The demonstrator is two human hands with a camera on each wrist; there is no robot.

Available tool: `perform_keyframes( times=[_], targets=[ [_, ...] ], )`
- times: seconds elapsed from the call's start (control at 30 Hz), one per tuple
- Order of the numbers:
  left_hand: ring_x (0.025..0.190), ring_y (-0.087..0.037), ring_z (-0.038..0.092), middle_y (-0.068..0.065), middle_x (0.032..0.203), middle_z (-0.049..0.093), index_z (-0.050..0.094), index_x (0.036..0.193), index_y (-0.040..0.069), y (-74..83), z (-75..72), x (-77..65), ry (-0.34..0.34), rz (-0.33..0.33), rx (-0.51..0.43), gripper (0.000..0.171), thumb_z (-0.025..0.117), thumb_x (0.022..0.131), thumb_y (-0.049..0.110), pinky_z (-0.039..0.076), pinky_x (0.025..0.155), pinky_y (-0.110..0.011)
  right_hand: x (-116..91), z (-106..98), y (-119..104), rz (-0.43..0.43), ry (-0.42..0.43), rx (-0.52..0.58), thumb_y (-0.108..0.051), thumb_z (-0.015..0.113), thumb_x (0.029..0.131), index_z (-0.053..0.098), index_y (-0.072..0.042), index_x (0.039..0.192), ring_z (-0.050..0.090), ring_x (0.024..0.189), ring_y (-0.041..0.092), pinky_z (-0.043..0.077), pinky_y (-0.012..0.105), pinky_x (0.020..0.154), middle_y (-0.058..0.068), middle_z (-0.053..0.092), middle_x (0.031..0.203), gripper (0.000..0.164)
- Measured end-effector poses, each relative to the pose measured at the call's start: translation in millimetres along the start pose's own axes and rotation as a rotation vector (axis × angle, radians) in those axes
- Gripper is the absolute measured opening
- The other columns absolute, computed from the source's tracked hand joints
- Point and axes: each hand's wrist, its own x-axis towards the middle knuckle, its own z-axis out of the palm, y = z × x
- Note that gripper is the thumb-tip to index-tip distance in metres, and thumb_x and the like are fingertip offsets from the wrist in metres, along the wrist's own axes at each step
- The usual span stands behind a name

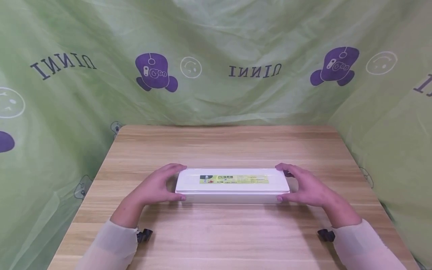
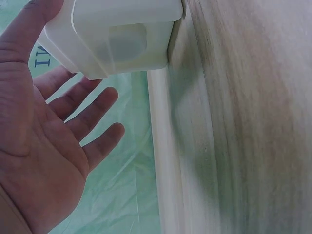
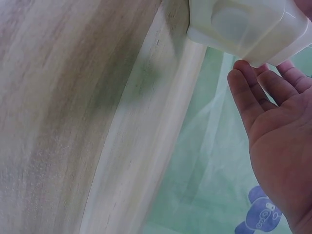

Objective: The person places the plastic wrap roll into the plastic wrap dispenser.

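A long white cling film box (image 1: 233, 188) with a yellow-green label (image 1: 249, 179) on its lid lies crosswise on the wooden table. At its left end my left hand (image 1: 152, 188) holds it, thumb on the near side and fingertips at the far edge. My right hand (image 1: 309, 187) grips the right end in the same way. In the left wrist view the thumb is against the box (image 2: 122, 44), while the lower fingers extend free below it. The right wrist view shows fingertips (image 3: 240, 73) at the corner of the box's end.
The wooden table (image 1: 229, 146) has rounded far corners. Behind it and along its sides hangs a green curtain (image 1: 216, 105) printed with purple bears and lettering. Small black devices (image 1: 144, 235) sit at both sleeve cuffs.
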Motion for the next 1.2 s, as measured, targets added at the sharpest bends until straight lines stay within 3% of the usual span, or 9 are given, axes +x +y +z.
perform_keyframes(
  times=[0.53,0.8,1.2],
  targets=[
    [0.142,-0.034,0.047,-0.005,0.156,0.050,0.052,0.153,0.021,0.6,4.9,-3.0,0.005,-0.001,0.005,0.103,0.086,0.069,0.069,0.040,0.115,-0.061,-1.3,-0.1,-4.3,0.027,-0.019,-0.009,-0.050,0.094,0.072,0.050,-0.012,0.147,0.060,0.127,0.035,0.047,0.059,0.107,0.009,0.062,0.140,0.095],
    [0.144,-0.035,0.045,-0.006,0.157,0.048,0.048,0.156,0.022,0.0,10.9,-5.4,0.015,-0.017,0.011,0.103,0.088,0.071,0.064,0.038,0.116,-0.061,-3.9,0.1,-6.6,0.093,-0.043,0.001,-0.053,0.094,0.070,0.047,-0.013,0.150,0.058,0.130,0.036,0.046,0.059,0.109,0.010,0.058,0.145,0.101],
    [0.147,-0.035,0.041,-0.011,0.161,0.043,0.039,0.161,0.016,1.9,10.3,-0.1,0.017,-0.023,0.089,0.110,0.090,0.072,0.057,0.035,0.119,-0.058,-1.9,0.5,-6.5,0.088,-0.023,-0.062,-0.057,0.086,0.079,0.039,-0.013,0.159,0.051,0.135,0.045,0.043,0.068,0.107,0.022,0.052,0.150,0.103]
  ],
)
